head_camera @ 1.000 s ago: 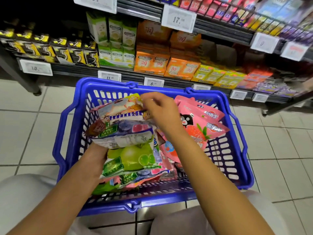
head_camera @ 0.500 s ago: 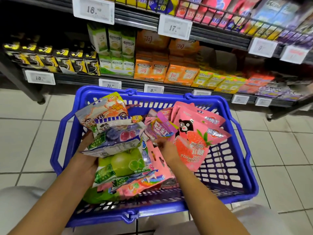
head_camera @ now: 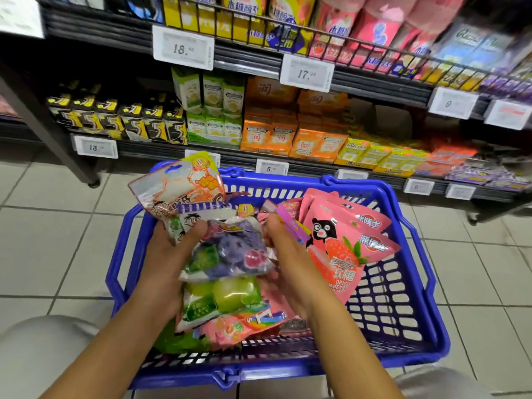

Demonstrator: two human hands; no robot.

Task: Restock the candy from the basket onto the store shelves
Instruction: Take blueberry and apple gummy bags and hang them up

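Barely started tbh: basket [head_camera: 397, 321] packed, candy bags [head_camera: 227, 254] gripped by left hand [head_camera: 169, 254], purple packet [head_camera: 290, 226] pinched by right hand [head_camera: 290, 254], nothing shelved

1. Packs on the top shelf [head_camera: 475, 50], at one o'clock, are motion-blurred; their labels are unreadable.
2. The price tag [head_camera: 20, 15] at eleven o'clock is cut off.
3. The right hand [head_camera: 290, 254] hides candy beneath it.

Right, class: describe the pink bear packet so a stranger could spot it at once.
Find the blue basket on the tiled floor before the shelves. Along its right side leans a fan of pink pouches, beside the right hand. The pink bear packet is the front one, alone showing a black-and-white bear above a red strawberry.
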